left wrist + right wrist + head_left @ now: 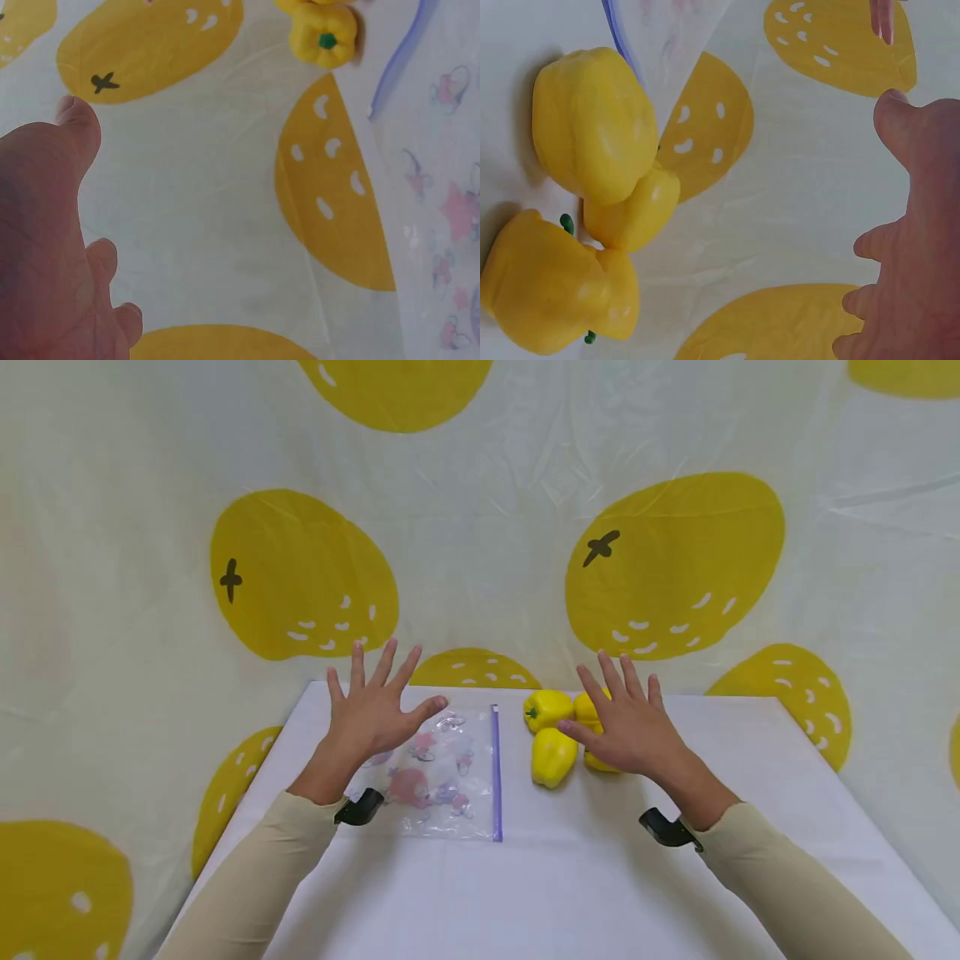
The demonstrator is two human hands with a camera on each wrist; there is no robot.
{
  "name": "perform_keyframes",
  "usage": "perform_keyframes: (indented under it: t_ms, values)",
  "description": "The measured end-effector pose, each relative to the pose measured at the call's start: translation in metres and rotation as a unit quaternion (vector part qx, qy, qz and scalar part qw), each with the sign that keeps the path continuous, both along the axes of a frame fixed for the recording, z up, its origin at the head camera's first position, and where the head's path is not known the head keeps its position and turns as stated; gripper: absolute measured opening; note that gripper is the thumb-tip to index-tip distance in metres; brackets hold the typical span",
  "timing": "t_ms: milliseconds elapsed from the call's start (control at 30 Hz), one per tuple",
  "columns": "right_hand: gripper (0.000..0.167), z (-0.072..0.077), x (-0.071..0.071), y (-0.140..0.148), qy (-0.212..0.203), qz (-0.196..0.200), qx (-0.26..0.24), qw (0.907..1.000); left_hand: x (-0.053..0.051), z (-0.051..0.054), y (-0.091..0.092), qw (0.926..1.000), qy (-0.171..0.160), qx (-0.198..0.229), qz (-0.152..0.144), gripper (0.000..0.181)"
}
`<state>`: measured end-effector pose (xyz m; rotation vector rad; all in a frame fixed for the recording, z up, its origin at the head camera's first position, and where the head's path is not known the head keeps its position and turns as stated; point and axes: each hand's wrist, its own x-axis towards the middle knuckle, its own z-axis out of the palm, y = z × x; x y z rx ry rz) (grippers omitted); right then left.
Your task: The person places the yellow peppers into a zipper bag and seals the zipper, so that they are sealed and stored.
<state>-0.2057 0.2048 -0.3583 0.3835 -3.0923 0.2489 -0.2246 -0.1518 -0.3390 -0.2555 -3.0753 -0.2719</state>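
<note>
Both hands hover over the table with fingers spread and nothing held. Below my left hand (371,714) lies a clear zip bag (442,777) printed with pink and purple figures; its purple zip strip (497,777) faces right. My right hand (630,727) is above a cluster of several yellow bell peppers (553,758), partly hiding those on the right. In the right wrist view the peppers (592,124) sit close together, some with green stems showing. One pepper (324,36) and the bag (442,202) also appear in the left wrist view.
A white-covered table (480,893) spans the front. Behind it hangs a pale curtain (480,568) printed with large yellow fruit shapes. Each wrist bears a black strap-on device, one on the left wrist (362,807) and one on the right wrist (666,828).
</note>
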Motion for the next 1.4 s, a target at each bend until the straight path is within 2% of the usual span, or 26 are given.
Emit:
perform_keyframes:
  t_ms: [367,600,900,1200,1400]
  values:
    - [0.094,-0.003,-0.007,-0.012,-0.001,0.014,-0.016,0.9998,-0.003,-0.008,-0.001,1.0000,-0.002,0.004,0.001,0.093]
    - [0.094,-0.012,-0.013,-0.023,0.011,0.035,-0.011,0.9993,-0.004,-0.013,-0.002,0.9999,-0.009,0.010,0.003,0.094]
    - [0.095,-0.015,-0.014,-0.035,0.022,0.049,-0.018,0.9984,-0.004,-0.019,0.002,0.9999,-0.007,0.010,0.003,0.096]
    - [0.101,-0.015,-0.012,-0.044,0.009,0.051,-0.012,0.9986,0.000,-0.028,0.009,0.9998,-0.014,0.014,0.003,0.097]
    - [0.104,-0.016,-0.014,-0.051,0.011,0.062,-0.008,0.9980,-0.006,-0.035,0.015,0.9997,-0.019,0.012,0.001,0.098]
